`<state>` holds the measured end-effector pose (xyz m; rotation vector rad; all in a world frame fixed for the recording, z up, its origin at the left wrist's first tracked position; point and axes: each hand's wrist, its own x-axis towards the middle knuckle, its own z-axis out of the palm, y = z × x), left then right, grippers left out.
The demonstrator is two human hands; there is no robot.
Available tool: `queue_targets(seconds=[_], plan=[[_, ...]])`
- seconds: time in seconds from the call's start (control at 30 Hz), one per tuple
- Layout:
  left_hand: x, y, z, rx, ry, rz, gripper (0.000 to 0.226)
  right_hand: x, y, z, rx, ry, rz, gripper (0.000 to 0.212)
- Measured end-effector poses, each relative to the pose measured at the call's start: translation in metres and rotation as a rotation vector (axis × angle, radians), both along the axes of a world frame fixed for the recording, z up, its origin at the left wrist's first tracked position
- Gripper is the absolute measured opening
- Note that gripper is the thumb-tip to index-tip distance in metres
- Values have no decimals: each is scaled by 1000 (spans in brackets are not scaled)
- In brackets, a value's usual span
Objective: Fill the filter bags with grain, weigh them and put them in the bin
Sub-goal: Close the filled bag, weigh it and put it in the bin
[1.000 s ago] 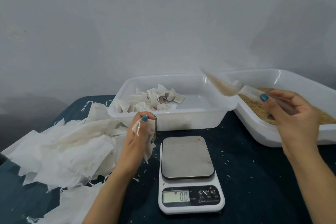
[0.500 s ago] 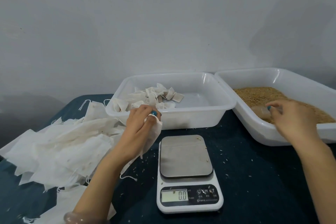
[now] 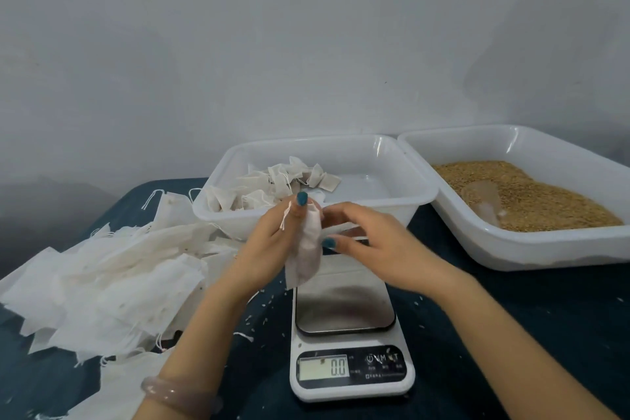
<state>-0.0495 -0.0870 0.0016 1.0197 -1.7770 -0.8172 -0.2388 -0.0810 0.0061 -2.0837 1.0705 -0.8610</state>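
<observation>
Filter bag (image 3: 306, 251) held in the air over the far edge of the scale (image 3: 344, 314), just in front of the near wall of the bin (image 3: 371, 147). Bag hangs upright, lower part bulged and faintly brown, top bunched. Its white string (image 3: 285, 219) dangles over the left fingers.

Left hand (image 3: 267, 245) grips the bag from the left, with fingers curled round the neck and the thumb up at the top. Right hand (image 3: 373, 249) is at the bag's right edge. Its fingers are bent, and the forefinger sits near the top with the thumb lower, the two apart and both touching the bag. Cannot tell if they actually pinch it. Teal nails on both hands. Pale bracelet (image 3: 174, 392) on the left wrist.

Scale platform has nothing on it and the display (image 3: 324, 367) reads 0.0.

Bin sits far of the scale, with a heap of filled bags (image 3: 272, 187) in its left half. Right of it, touching rim to rim, is a white tray (image 3: 511, 133) of grain (image 3: 538, 194), with a clear scoop (image 3: 484, 203) lying in the grain near the tray's left wall.

On the left is a big loose pile of empty bags (image 3: 112, 280) with strings trailing, reaching up to the bin's left corner. Dark blue tabletop (image 3: 518, 324), stray grains (image 3: 266, 304) scattered around the scale. Grey wall (image 3: 306, 44) behind.
</observation>
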Motion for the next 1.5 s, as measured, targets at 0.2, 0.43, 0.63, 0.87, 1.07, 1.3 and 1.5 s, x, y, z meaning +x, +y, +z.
queue_targets(seconds=[0.2, 0.43, 0.63, 0.87, 1.07, 1.3, 1.5], plan=[[-10, -1, -3, -15, 109, -56, 48, 9, -11, -10, 96, -280, -88, 33], [-12, -4, -18, -12, 85, -81, 66, 5, -9, -13, 34, -390, -92, 10], [-5, -5, -30, -20, -37, 0, 40, -7, -10, -15, -17, -371, -153, 11], [-3, -6, -35, 78, -76, -12, 34, -12, -13, -30, 122, -426, -168, 12], [2, -7, -40, -38, -358, 90, 11, -13, -14, -54, 49, -188, -277, 7], [6, -7, -45, -51, -374, 160, 33, -20, -18, -59, -35, -150, -395, 5], [9, -9, -47, -89, -383, 170, 30, -21, -18, -60, -55, -171, -412, 7]])
